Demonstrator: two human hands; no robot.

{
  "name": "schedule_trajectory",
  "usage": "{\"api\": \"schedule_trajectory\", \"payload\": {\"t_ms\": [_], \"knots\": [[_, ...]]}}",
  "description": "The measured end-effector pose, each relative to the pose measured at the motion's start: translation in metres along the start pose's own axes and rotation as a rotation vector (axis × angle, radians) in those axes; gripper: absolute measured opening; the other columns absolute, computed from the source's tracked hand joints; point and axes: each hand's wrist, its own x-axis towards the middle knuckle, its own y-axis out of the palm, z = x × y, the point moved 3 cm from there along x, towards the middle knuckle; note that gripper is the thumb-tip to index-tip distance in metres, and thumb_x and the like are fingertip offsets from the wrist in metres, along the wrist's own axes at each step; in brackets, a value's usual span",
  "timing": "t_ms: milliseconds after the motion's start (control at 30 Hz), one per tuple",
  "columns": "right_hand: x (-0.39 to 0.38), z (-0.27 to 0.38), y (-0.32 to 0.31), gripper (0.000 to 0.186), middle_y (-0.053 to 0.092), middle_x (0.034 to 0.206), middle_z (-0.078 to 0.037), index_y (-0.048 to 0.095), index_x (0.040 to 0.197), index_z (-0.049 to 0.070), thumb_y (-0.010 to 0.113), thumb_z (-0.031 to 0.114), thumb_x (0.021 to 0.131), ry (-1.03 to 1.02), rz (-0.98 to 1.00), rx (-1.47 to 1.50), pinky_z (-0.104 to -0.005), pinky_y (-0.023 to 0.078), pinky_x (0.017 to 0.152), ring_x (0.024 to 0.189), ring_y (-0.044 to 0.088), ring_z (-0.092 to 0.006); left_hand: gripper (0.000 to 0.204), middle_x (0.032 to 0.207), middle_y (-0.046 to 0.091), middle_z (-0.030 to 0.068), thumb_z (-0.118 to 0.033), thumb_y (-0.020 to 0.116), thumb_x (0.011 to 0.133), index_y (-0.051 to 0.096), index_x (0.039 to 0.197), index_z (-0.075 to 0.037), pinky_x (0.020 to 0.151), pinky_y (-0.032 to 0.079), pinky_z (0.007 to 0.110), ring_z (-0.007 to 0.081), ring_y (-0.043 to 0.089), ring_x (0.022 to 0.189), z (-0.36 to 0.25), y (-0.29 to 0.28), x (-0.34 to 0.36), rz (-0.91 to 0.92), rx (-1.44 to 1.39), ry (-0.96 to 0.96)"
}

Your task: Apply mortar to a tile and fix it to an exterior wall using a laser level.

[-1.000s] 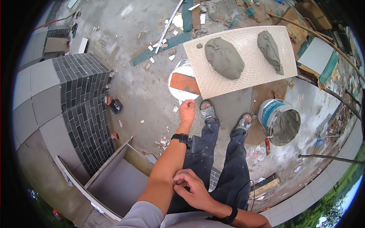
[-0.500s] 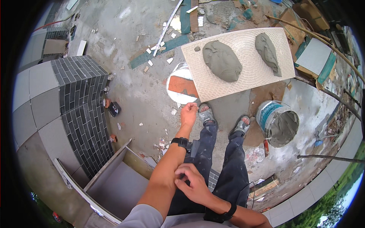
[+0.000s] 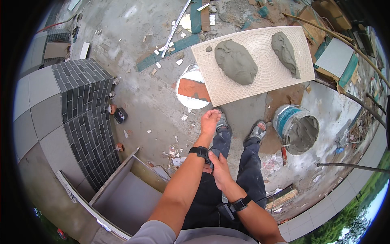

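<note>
My left hand (image 3: 210, 120) hangs in front of my legs with its fingers curled in and nothing visible in them. A black strap (image 3: 199, 151) circles the left wrist, with a small dark box-shaped device (image 3: 213, 157) on its inner side. My right hand (image 3: 221, 170) grips that device between thumb and fingers; the fingertips are partly hidden. Another black band (image 3: 240, 203) with a dark device sits on the right wrist. Beyond my hands, a large beige tile (image 3: 264, 61) lies patterned face up, bearing grey mortar heaps (image 3: 236, 62), its left corner over a white round bucket (image 3: 181, 99).
A bucket of mortar (image 3: 302, 134) stands at right, a red-handled tool (image 3: 284, 156) beside it. Dark brick-patterned walling (image 3: 87, 122) and a grey open-topped box structure (image 3: 126, 195) are at left. Tile scraps, a long straightedge (image 3: 175, 28) and a wooden pole (image 3: 333, 34) lie farther off.
My right hand has moved up from near the left elbow to the left wrist and taken hold of the device there. The left forearm has shifted slightly right.
</note>
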Motion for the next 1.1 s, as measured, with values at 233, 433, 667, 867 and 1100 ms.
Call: {"api": "schedule_trajectory", "payload": {"t_ms": [233,433,667,867,1100], "knots": [[-0.009,0.009,0.012,0.034,0.062,0.107,-0.011,0.050,0.113,0.002,0.056,0.032,0.098,0.072,-0.172,0.031,-0.0343,0.058,0.076,0.083,0.069,-0.0211,0.017,0.092,0.071,0.0127,-0.012,0.056,0.087,0.066,0.097,-0.003,0.075,0.051,0.038,0.0292,0.067,0.080,-0.015,-0.001,-0.032,0.069,0.846,0.354],[-0.018,-0.005,0.023,0.028,0.063,0.107,-0.010,0.050,0.113,0.006,0.055,0.029,0.099,0.107,-0.179,0.103,-0.0386,0.057,0.081,0.089,0.070,-0.0240,0.018,0.087,0.067,0.0162,-0.012,0.058,0.083,0.066,0.098,-0.007,0.076,0.051,0.043,0.0345,0.064,0.081,-0.030,0.006,-0.055,0.396,1.423,0.845],[-0.029,-0.015,0.026,0.026,0.061,0.107,-0.004,0.050,0.115,0.009,0.054,0.029,0.099,-0.067,-0.181,0.091,-0.0362,0.055,0.080,0.088,0.065,-0.0185,0.020,0.087,0.067,0.0056,-0.020,0.053,0.095,0.063,0.103,-0.005,0.076,0.052,0.033,0.0190,0.065,0.080,-0.023,-0.011,-0.028,-0.047,-0.243,-0.073],[-0.043,-0.010,0.032,0.025,0.062,0.108,-0.005,0.051,0.114,0.009,0.054,0.028,0.099,-0.032,-0.146,0.054,-0.0358,0.054,0.079,0.087,0.065,-0.0180,0.020,0.090,0.067,0.0063,-0.016,0.055,0.092,0.062,0.109,-0.006,0.074,0.051,0.031,0.0174,0.064,0.080,-0.038,-0.013,-0.031,-0.113,0.207,0.182],[-0.047,-0.013,0.033,0.026,0.063,0.105,-0.005,0.051,0.114,0.009,0.054,0.031,0.099,0.022,-0.126,0.184,-0.0349,0.054,0.080,0.088,0.066,-0.0184,0.016,0.094,0.069,0.0086,-0.011,0.057,0.090,0.062,0.105,-0.006,0.074,0.051,0.034,0.0234,0.064,0.077,-0.047,0.013,-0.037,-0.080,0.682,0.493]]}}
